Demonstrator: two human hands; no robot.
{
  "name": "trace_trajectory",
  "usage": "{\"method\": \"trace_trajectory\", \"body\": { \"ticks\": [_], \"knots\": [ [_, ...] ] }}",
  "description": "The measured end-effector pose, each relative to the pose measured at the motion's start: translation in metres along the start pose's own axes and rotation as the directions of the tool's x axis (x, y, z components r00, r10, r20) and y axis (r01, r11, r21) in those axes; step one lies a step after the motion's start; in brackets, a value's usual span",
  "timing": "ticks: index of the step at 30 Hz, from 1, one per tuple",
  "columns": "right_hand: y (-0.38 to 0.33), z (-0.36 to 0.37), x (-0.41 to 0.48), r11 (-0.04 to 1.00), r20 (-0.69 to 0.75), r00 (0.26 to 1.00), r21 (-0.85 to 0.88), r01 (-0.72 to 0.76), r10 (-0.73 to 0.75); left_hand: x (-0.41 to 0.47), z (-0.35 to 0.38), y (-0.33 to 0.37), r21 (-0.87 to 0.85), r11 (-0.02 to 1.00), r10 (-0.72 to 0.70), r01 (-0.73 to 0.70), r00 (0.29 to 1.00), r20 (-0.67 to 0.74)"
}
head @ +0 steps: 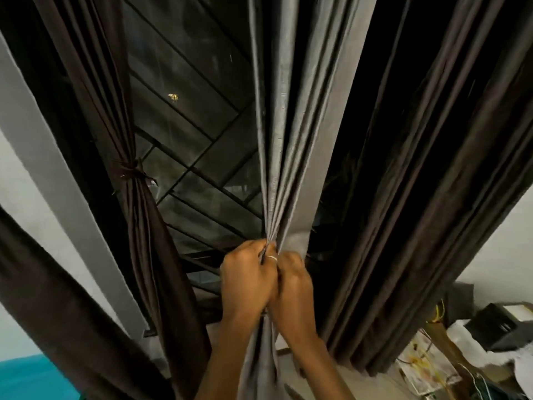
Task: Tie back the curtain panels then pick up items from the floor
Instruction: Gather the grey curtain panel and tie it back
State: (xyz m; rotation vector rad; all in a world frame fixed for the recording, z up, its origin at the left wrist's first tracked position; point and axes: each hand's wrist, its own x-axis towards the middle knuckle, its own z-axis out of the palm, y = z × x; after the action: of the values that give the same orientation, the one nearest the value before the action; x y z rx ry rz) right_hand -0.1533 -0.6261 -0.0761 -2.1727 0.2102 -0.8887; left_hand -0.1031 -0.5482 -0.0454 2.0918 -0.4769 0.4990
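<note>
A grey curtain panel [291,134] hangs down the middle of the window and is bunched into tight folds at waist height. My left hand [248,277] and my right hand [294,284] are side by side, both closed around that bunch; a ring shows on a finger at the top. A dark brown panel [135,215] at the left is gathered and bound by a knotted tie [128,168]. Another dark brown panel [427,180] hangs loose at the right, behind my right hand.
The dark window with its black grille [199,145] lies behind the curtains. A further brown panel [57,319] crosses the lower left, with a teal surface [31,379] beneath. At the lower right a cluttered surface holds papers [427,368], wires and a black box [499,324].
</note>
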Motion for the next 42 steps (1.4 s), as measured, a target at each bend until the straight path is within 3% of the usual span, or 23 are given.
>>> {"method": "trace_trajectory", "body": {
  "ticks": [7, 10, 14, 16, 18, 21, 24, 27, 30, 33, 35, 39, 42],
  "knots": [
    [-0.003, 0.001, 0.001, 0.993, 0.164, 0.981, -0.022, 0.112, -0.107, 0.001, -0.011, -0.006, -0.137, 0.990, -0.028, 0.046, 0.991, 0.130],
    [0.002, 0.001, -0.001, 0.995, 0.226, 0.969, -0.010, 0.103, -0.098, 0.005, -0.007, -0.006, -0.057, 0.993, -0.100, 0.108, 0.986, 0.132],
    [0.013, -0.006, 0.003, 0.989, 0.164, 0.979, 0.103, 0.104, -0.120, 0.008, -0.005, -0.011, -0.029, 0.993, -0.108, 0.110, 0.991, 0.081],
    [0.031, -0.015, 0.018, 0.992, 0.026, 1.000, 0.124, 0.006, -0.009, 0.009, -0.006, -0.015, -0.044, 0.994, -0.091, 0.097, 0.989, 0.118],
    [0.047, -0.028, 0.040, 0.947, 0.014, 0.983, 0.267, -0.181, 0.184, 0.009, -0.009, -0.019, -0.106, 0.990, -0.072, 0.092, 0.982, 0.173],
    [0.067, -0.045, 0.076, 0.676, 0.316, 0.899, 0.594, -0.437, 0.303, 0.007, -0.018, -0.023, -0.223, 0.970, -0.029, 0.093, 0.962, 0.272],
    [0.085, -0.054, 0.099, 0.459, 0.577, 0.797, 0.668, -0.586, 0.178, 0.004, -0.026, -0.022, -0.346, 0.929, 0.007, 0.132, 0.928, 0.372],
    [0.094, -0.052, 0.105, 0.417, 0.727, 0.684, 0.605, -0.678, 0.058, 0.002, -0.033, -0.023, -0.424, 0.885, 0.016, 0.195, 0.895, 0.445],
    [0.095, -0.047, 0.107, 0.464, 0.777, 0.629, 0.550, -0.694, 0.020, 0.002, -0.037, -0.025, -0.442, 0.873, 0.013, 0.207, 0.895, 0.446],
    [0.087, -0.046, 0.106, 0.579, 0.725, 0.681, 0.513, -0.634, 0.102, 0.001, -0.037, -0.027, -0.410, 0.893, -0.028, 0.188, 0.930, 0.366],
    [0.079, -0.048, 0.100, 0.676, 0.624, 0.760, 0.481, -0.558, 0.184, 0.003, -0.032, -0.027, -0.356, 0.919, -0.070, 0.171, 0.958, 0.279],
    [0.060, -0.038, 0.073, 0.905, 0.216, 0.945, 0.297, -0.304, 0.247, 0.002, -0.021, -0.020, -0.210, 0.967, -0.132, 0.147, 0.988, 0.082],
    [0.040, -0.019, 0.041, 0.989, -0.128, 0.984, -0.051, -0.135, 0.128, -0.001, -0.014, -0.015, -0.116, 0.980, -0.168, 0.163, 0.985, -0.035]
  ]
}}
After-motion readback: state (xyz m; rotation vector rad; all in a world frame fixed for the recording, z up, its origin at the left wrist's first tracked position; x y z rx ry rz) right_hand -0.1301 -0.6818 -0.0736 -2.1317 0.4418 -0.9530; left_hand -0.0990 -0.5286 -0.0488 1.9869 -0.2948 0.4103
